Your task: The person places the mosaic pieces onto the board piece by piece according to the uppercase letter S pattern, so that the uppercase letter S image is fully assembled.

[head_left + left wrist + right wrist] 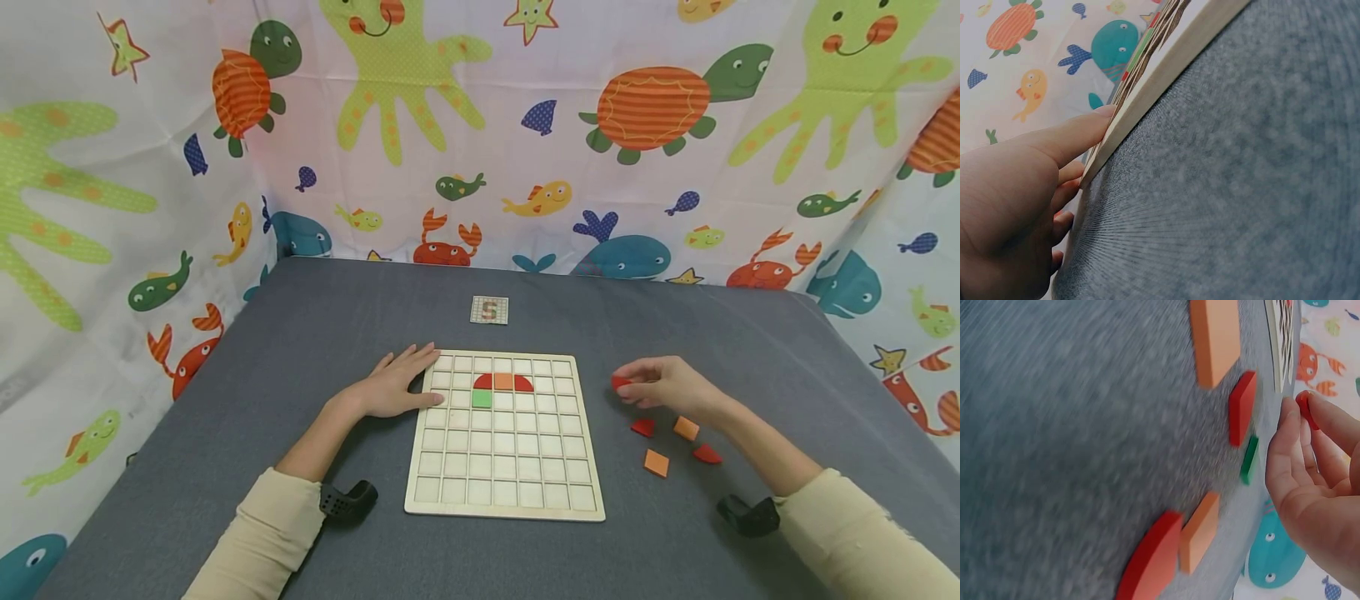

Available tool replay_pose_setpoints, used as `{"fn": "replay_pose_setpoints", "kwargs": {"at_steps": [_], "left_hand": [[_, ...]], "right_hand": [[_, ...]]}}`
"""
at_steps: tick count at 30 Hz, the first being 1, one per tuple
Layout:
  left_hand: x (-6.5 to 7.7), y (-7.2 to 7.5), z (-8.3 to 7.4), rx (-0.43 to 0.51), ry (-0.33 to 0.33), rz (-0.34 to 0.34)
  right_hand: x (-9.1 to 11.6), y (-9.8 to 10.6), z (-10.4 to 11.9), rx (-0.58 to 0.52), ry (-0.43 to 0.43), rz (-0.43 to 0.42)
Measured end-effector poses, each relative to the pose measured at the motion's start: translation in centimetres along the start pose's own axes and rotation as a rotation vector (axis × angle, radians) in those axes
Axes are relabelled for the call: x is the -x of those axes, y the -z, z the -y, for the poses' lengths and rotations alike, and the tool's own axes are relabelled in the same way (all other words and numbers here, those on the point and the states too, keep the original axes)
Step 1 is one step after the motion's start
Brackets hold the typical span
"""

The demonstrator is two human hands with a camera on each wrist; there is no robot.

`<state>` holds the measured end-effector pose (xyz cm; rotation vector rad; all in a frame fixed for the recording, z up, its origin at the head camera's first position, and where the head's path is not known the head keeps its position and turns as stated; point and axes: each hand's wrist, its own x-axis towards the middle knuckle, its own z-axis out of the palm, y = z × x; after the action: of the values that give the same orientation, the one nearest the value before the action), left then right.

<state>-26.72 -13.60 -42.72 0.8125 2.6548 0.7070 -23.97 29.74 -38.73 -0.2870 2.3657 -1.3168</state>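
Observation:
A pale wooden grid board (502, 509) lies on the table. My left hand (388, 388) rests at its upper left edge, fingers extended and thumb touching the rim. In the grid's upper part, an orange square (503, 381) sits between two red rounded pieces (523, 383), with a green square (482, 398) below the left one. Right of the board, my right hand (669, 387) pinches a small red piece (1305, 407) between thumb and fingertips, raised above the table. The red piece's full outline is hidden by the fingers.
Near my right hand lie two orange squares (656, 463) and two red pieces (707, 454). The right wrist view also shows a green piece (1250, 460). A small card (489, 310) with a gridded pattern lies beyond the board. A sea-animal curtain (495, 167) borders the grey table (360, 550).

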Motion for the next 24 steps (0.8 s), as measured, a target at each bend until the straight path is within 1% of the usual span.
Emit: {"fn": "replay_pose_setpoints", "kwargs": {"at_steps": [8, 17, 24], "left_hand": [[0.1, 0.0, -0.1, 0.008, -0.001, -0.005], [0.1, 0.1, -0.3, 0.008, -0.008, -0.009], [0.1, 0.0, -0.1, 0.010, -0.009, -0.009]], "right_hand": [[-0.5, -1.2, 0.8, -0.019, 0.007, 0.014], [-1.2, -2.8, 1.8, -0.054, -0.040, 0.039], [-1.9, -4.7, 3.2, -0.039, -0.015, 0.062]]}}
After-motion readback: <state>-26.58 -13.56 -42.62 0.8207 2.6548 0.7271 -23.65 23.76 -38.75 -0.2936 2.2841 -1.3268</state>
